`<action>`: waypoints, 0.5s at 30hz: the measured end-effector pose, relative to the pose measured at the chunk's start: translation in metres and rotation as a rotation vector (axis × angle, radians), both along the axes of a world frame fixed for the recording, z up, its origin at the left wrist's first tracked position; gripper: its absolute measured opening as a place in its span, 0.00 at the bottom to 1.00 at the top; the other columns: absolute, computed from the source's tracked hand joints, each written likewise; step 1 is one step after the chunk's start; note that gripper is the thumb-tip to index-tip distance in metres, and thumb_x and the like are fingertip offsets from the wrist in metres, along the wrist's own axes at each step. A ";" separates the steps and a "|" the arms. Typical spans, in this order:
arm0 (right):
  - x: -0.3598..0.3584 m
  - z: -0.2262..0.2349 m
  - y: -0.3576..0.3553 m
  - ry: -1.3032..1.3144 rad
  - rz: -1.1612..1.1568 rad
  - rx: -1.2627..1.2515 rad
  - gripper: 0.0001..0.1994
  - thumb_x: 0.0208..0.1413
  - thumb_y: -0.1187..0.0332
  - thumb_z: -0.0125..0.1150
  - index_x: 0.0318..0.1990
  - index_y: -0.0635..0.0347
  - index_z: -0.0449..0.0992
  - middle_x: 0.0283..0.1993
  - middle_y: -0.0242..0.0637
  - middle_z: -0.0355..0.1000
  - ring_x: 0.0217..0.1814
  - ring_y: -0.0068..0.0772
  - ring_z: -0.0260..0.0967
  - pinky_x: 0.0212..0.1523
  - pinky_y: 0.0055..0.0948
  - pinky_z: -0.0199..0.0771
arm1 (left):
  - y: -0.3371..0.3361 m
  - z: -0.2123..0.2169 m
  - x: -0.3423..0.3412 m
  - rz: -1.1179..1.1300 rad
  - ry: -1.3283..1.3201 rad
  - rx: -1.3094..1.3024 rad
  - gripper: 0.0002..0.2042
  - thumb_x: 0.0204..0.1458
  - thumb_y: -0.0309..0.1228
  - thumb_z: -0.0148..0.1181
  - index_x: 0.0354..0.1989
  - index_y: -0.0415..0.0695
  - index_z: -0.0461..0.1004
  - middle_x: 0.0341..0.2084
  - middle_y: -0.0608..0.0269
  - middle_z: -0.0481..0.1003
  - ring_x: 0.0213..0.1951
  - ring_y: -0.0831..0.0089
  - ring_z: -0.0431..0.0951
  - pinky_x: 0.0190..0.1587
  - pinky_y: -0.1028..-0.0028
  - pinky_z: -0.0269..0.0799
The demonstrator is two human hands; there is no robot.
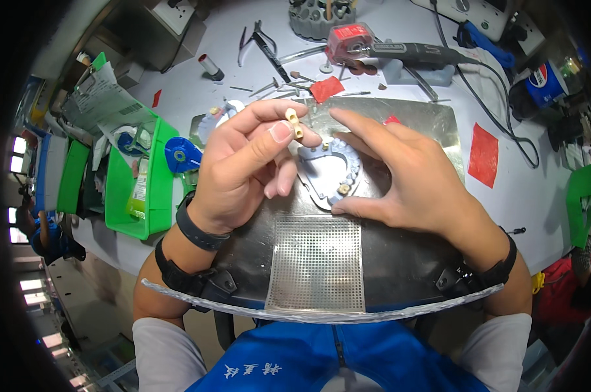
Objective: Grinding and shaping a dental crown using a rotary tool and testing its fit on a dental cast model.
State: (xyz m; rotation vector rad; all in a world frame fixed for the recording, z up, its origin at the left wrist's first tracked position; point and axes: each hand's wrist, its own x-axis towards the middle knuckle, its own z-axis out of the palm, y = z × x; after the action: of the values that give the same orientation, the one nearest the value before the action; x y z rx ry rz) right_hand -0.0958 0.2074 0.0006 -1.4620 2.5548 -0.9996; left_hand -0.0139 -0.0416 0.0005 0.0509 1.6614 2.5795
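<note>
Hiding part of cream piece [292,116]: left hand [243,155]

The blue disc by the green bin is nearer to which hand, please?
Left: the left hand is just right of the disc; the right hand is farther right.

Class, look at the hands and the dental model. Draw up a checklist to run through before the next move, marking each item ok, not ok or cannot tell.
1. Small cream piece pinched between thumb and fingertips of the left hand: ok.
2. Right hand thumb and fingers around the right side of the dental model: ok.
3. Model resting fully on the metal board: cannot tell; the hands hide part of it.
4. Rotary handpiece out of both hands: ok, laid down at the back.
5. Handpiece switched off: cannot tell.
6. Small tools tidied away: not ok, they lie scattered behind the board.
</note>
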 end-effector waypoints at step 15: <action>0.002 0.010 0.000 -0.065 -0.014 0.064 0.51 0.38 0.59 0.87 0.74 0.53 0.67 0.44 0.44 0.80 0.44 0.43 0.80 0.49 0.35 0.80 | -0.006 -0.004 0.001 -0.076 -0.010 0.173 0.19 0.73 0.34 0.53 0.66 0.36 0.70 0.48 0.45 0.83 0.27 0.72 0.86 0.25 0.84 0.72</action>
State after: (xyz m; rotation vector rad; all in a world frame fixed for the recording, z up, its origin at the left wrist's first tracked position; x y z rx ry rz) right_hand -0.0935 0.2071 0.0102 -1.3745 2.5299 -0.9410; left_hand -0.0129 -0.0473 -0.0035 0.1075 1.3998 2.6542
